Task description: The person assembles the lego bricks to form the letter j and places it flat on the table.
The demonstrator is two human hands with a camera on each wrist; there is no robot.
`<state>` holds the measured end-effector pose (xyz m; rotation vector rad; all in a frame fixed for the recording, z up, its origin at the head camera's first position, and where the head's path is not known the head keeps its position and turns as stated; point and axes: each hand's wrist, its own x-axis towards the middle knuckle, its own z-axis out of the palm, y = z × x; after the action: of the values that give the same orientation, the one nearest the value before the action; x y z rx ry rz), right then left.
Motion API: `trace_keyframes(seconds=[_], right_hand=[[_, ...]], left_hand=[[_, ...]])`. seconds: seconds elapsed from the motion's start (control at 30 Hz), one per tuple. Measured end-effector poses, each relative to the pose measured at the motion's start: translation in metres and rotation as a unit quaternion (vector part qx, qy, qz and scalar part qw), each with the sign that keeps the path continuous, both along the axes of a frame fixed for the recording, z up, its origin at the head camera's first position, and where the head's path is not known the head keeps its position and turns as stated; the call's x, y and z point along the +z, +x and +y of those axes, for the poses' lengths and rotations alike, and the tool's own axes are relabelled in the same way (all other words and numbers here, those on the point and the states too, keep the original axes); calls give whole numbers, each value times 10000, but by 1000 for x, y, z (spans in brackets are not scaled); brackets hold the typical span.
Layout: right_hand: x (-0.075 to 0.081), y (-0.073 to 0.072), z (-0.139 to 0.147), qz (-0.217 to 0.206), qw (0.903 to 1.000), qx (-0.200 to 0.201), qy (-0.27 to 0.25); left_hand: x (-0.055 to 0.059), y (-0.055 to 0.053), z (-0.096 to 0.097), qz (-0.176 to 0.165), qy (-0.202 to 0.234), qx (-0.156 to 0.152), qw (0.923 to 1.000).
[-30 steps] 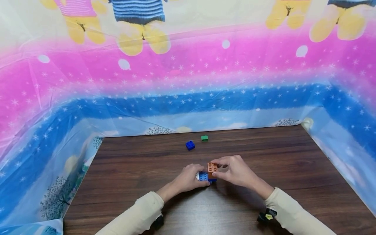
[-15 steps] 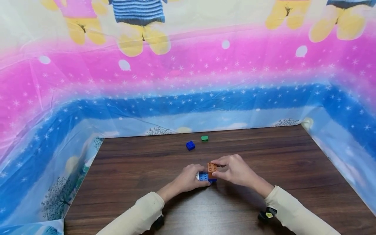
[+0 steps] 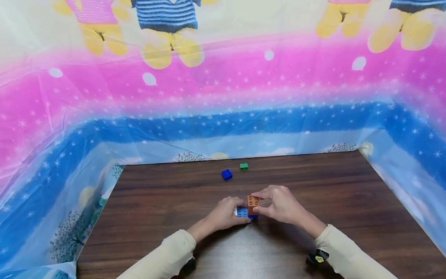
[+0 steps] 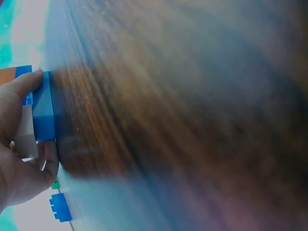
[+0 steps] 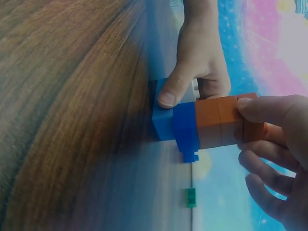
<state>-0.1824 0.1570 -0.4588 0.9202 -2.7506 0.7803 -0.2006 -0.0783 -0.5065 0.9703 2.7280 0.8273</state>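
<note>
A stack of toy building bricks stands on the table between both hands. At its bottom is a light blue brick (image 5: 163, 126), with a dark blue brick (image 5: 186, 126) above it and orange bricks (image 3: 253, 202) on top. A whitish brick (image 4: 26, 134) sits beside the dark blue one, partly behind the left hand. The left hand (image 3: 225, 214) grips the light blue base, its thumb on the near side and fingers on the far side. With thumb and fingertips, the right hand (image 3: 278, 203) pinches the uppermost orange brick (image 5: 253, 118); its other fingers are loosely bent.
Farther back on the wooden table (image 3: 156, 193) lie a loose dark blue brick (image 3: 227, 174) and a small green brick (image 3: 244, 166). A printed cloth (image 3: 223, 128) in pink and blue rises behind the table and along its sides.
</note>
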Motion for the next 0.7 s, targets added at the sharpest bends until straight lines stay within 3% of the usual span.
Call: trace_keyframes(seconds=[0.17,0.7], right_hand=[[3,-2,0,211,9993,32,313],[4,-1,-2,-142,9997,-97,145]], left_hand=[[0,0,1,-13,-20,-17,10000],[2,0,1,-8,-31,-72,10000]])
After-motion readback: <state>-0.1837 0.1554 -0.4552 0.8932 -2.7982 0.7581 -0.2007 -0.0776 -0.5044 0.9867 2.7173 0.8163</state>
